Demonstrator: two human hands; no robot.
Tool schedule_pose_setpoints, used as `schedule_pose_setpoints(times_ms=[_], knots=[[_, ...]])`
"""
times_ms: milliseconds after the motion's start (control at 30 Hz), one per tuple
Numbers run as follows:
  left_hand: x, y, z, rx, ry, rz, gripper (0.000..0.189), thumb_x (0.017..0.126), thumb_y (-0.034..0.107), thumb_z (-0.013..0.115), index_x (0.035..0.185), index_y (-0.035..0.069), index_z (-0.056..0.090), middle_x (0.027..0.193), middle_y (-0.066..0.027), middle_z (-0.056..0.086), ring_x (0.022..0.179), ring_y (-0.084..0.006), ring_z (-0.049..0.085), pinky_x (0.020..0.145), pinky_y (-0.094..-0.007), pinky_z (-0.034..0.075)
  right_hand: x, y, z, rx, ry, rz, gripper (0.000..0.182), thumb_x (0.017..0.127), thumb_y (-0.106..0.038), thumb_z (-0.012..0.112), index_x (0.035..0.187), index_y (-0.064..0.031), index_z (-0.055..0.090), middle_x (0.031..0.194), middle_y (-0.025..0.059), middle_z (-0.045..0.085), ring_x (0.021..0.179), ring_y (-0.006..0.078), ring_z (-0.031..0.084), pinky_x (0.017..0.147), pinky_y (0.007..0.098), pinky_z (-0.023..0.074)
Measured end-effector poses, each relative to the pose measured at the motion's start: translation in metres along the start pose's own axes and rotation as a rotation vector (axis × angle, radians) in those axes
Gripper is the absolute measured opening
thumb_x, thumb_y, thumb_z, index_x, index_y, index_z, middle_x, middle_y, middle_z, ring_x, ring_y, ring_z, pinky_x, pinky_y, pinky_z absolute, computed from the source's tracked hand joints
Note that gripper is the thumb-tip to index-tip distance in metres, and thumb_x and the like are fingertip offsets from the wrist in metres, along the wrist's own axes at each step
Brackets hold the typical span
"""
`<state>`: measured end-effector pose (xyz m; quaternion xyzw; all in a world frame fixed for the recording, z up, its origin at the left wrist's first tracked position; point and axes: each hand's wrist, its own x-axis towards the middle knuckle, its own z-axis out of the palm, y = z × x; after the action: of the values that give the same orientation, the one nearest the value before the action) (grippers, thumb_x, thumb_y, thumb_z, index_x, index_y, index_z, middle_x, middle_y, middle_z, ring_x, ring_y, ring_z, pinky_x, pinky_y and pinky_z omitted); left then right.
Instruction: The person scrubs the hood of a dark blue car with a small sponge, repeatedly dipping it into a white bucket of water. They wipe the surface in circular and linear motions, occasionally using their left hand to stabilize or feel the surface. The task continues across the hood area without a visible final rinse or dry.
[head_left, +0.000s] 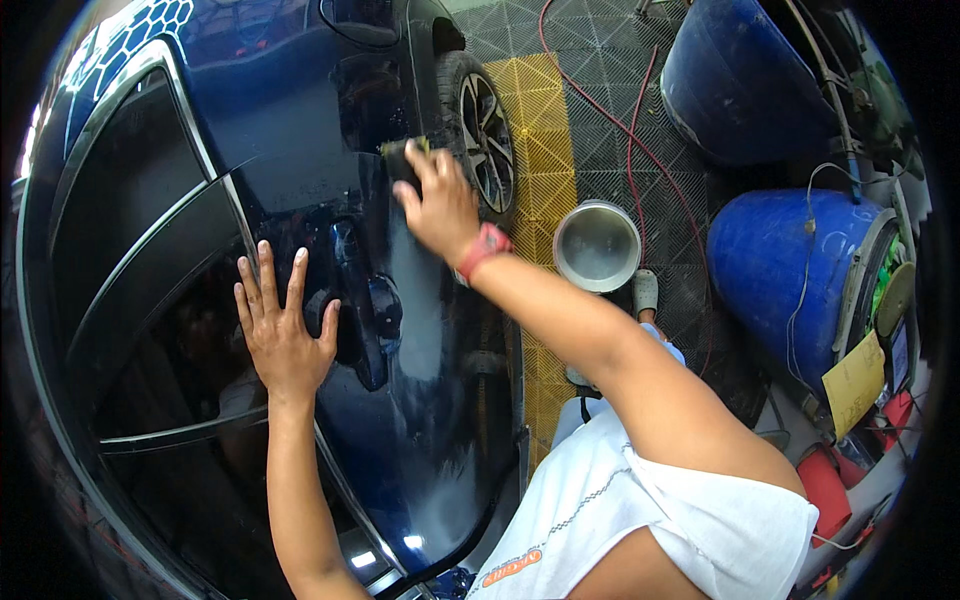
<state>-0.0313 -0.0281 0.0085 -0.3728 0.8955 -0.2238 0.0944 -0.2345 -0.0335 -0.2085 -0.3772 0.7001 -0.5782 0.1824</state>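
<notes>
Along the dark blue car's side panel (311, 169), several areas look dull and greyish. My right hand (442, 202), with a red watch at the wrist, presses a small dark block with a yellowish edge (405, 150) against the panel near the wheel. What the block is made of cannot be told. My left hand (289, 330) lies flat with spread fingers across the window's lower trim and the door, holding nothing. Beside its thumb is the car's door handle (360, 307).
A metal bucket (598, 247) stands on the black and yellow floor tiles (536, 135), right of the car wheel (484, 139). A red hose (634, 135) crosses the floor. Blue plastic drums (780, 262) and a yellow paper (853, 382) are at the right.
</notes>
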Motion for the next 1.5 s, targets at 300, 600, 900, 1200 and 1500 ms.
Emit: schedule_pose_setpoints(times_ms=[300,600,900,1200,1500], knots=[[0.001,-0.001,0.003,0.015,0.005,-0.005,0.081,0.099,0.045,0.081,0.173,0.03,0.052,0.19,-0.0116,0.027,0.175,-0.0419,0.02,0.141,-0.0571,0.022,-0.032,-0.015,-0.005,0.033,-0.073,-0.087,0.066,0.103,-0.03,0.078,0.162,-0.0088,0.058,0.142,0.0214,0.061,0.132,0.0429,0.063,0.107,0.0528,0.057],[-0.004,0.0,0.003,0.016,-0.009,-0.001,0.081,0.1,0.046,0.081,0.173,0.03,0.051,0.189,-0.0122,0.028,0.175,-0.0419,0.02,0.141,-0.0568,0.021,-0.087,-0.009,-0.018,0.054,-0.197,-0.134,0.072,0.099,-0.031,0.084,0.163,-0.0083,0.059,0.145,0.021,0.062,0.134,0.0447,0.064,0.112,0.052,0.0563],[0.003,0.0,0.001,-0.008,0.029,0.01,0.081,0.098,0.04,0.082,0.172,0.027,0.052,0.189,-0.0135,0.03,0.175,-0.0425,0.022,0.14,-0.0586,0.02,-0.047,0.004,-0.003,0.049,-0.076,0.044,0.071,0.101,-0.029,0.08,0.164,-0.007,0.056,0.136,0.0231,0.061,0.127,0.0453,0.063,0.104,0.0545,0.0567],[0.002,0.002,0.001,0.0,0.023,0.017,0.082,0.098,0.04,0.082,0.173,0.028,0.051,0.189,-0.0122,0.029,0.175,-0.0421,0.022,0.141,-0.0581,0.02,-0.001,0.043,0.001,0.001,-0.088,0.176,0.065,0.103,-0.029,0.079,0.159,-0.0015,0.063,0.137,0.0261,0.066,0.134,0.0452,0.062,0.116,0.0497,0.052],[0.004,0.002,0.005,-0.005,0.014,0.003,0.082,0.099,0.039,0.082,0.173,0.03,0.05,0.189,-0.0111,0.029,0.175,-0.0406,0.022,0.141,-0.0579,0.02,-0.116,0.014,0.018,0.293,0.079,-0.022,0.056,0.093,-0.009,0.085,0.148,-0.0122,0.073,0.161,0.0153,0.064,0.148,0.0388,0.058,0.125,0.0499,0.043]])
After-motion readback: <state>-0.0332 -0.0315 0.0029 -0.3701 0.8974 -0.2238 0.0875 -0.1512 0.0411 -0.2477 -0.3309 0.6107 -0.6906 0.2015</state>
